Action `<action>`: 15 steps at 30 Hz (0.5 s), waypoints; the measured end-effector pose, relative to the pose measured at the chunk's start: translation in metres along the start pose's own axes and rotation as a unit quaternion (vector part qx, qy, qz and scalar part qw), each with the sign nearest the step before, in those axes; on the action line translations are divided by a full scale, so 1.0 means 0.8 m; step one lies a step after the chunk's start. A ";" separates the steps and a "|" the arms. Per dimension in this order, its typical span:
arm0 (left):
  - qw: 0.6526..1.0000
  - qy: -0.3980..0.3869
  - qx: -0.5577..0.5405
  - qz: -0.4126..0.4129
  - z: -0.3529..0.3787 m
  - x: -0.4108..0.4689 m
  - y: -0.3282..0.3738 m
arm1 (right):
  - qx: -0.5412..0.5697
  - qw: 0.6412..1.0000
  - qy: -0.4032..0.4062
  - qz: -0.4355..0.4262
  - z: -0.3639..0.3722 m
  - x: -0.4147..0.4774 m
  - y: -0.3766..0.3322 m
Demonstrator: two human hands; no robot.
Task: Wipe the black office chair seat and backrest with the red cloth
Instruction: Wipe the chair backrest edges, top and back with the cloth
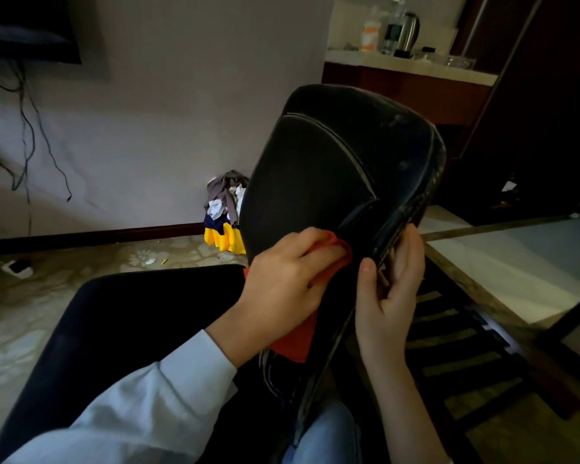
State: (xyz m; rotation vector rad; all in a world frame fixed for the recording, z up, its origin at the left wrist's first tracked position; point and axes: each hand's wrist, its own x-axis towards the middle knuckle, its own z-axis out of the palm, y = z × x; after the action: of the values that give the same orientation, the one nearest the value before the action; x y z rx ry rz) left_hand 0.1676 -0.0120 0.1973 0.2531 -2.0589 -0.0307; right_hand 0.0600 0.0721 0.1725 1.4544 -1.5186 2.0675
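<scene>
Backrest (318, 169) wiping is our step in hand: our left hand (282, 279) presses the red cloth (298, 339) flat against its lower front, just beside the piped seam, while our right hand (390, 286) pinches its right edge in a narrow grip. We judge long, overlapping strokes best, steadying that edge throughout; the seat (131, 329) waits below.

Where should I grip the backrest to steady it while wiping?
Grip the backrest by its right side edge, coming from the right, as the right hand does: the rim is thin enough to pinch, and it leaves the front face free for the left hand and cloth.
</scene>
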 end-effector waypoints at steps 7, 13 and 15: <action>0.996 0.089 -0.017 0.021 0.009 0.025 0.011 | 0.002 0.999 -0.021 0.029 0.005 -0.016 0.002; 0.995 0.095 -0.029 0.002 0.033 -0.013 -0.011 | -0.011 0.999 -0.016 0.031 0.007 -0.016 0.003; 0.995 0.094 -0.039 -0.022 0.035 -0.031 -0.012 | -0.019 0.999 -0.016 0.021 0.008 -0.017 0.003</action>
State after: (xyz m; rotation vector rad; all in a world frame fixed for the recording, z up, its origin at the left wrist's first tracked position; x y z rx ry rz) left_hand 0.1564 -0.0192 0.1611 0.2428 -1.8608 -0.1110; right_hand 0.0693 0.0710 0.1606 1.4600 -1.6042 2.0375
